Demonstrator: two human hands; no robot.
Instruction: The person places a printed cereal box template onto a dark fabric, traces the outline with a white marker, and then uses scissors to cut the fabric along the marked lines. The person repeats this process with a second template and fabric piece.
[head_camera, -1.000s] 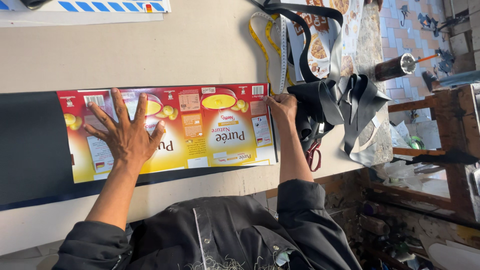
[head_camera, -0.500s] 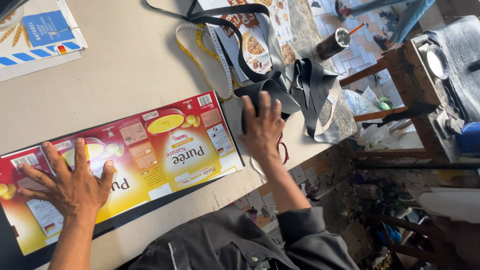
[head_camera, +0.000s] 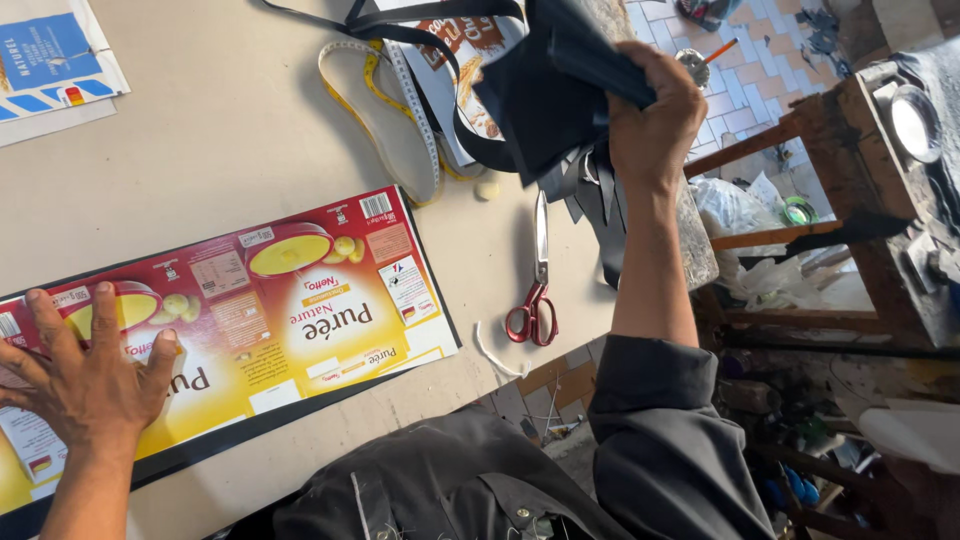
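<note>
Pressure from my left hand is pinning the flattened carton to the worktable: I am spreading the fingers wide and laying the palm flat on its near-left part, which I judge is keeping the printed sheet from sliding on the black sheet lying under it. My right hand is reaching away to the far right edge of the table and closing its fingers around a bundle of black material, lifting it clear of the surface; dark strips are hanging loose from the bundle below the hand, so the grasp is catching only the upper fold. Lifted like that, it is uncovering the red-handled scissors, which are lying shut on the table just beside my right forearm, blades pointing away from me. The carton is lying opened out as one long flat panel, red and yellow, printed side up with pictures of bowls and small round pieces, its edges running roughly parallel to the dark sheet's border, which is showing as a thin margin along the near and right sides. A yellow measuring tape is curling between the carton and the bundle, apart from both hands.
</note>
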